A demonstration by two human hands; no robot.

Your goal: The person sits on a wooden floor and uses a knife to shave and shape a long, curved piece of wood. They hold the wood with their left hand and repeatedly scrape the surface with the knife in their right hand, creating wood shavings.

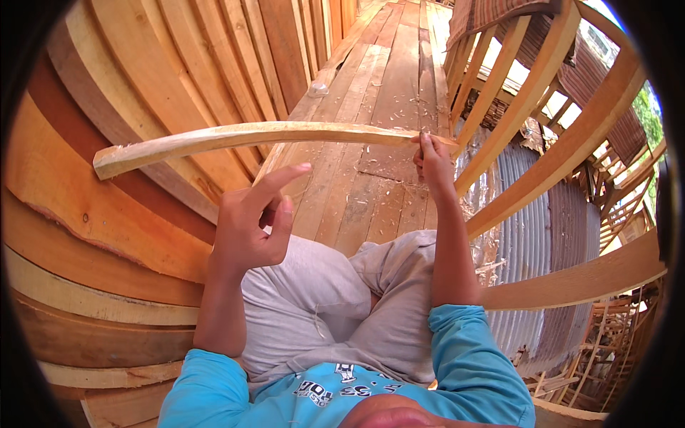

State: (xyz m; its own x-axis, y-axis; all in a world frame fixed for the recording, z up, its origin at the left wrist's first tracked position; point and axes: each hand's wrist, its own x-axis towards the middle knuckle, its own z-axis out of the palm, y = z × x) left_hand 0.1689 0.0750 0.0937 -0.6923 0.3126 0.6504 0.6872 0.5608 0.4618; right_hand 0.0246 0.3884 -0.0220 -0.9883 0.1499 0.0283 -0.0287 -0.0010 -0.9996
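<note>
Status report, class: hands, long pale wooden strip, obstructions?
Right hand gripping long pale wooden strip by right end. Left hand empty, partly curled. Strip's left end before brown wooden planks; contact unclear.

Head-worn wide fisheye, left of a side-by-side pair, looking steeply down and forward from above the wearer's body. Light grey cloth trousers (300, 292) and bright blue sleeves (467, 349) close beneath the lens; bare left hand (258, 221) and bare right hand (434, 162) farther out, mid-frame; brown wooden plank floor (394, 78) receding toward the top.
</note>
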